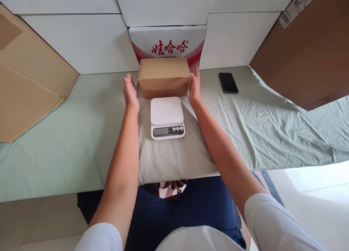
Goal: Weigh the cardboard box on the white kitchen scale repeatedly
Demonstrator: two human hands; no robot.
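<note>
A closed brown cardboard box (165, 83) stands on the cloth, just behind a white kitchen scale (167, 112). My left hand (130, 91) is upright off the box's left side, with a small gap between them and the fingers stretched out. On the other side, my right hand (194, 86) has its palm turned to the box's right edge, fingers extended; whether it touches the cardboard I cannot tell. Neither hand holds anything. The scale's plate bears nothing, and its dark display and round buttons face me.
A black phone (228, 83) lies to the right. Behind the brown box stands a white and red printed carton (169, 33) against white panels. Large cardboard pieces flank the table at left (29, 73) and right (308, 55). Pale green cloth (81, 134) covers the table, wrinkled on the right.
</note>
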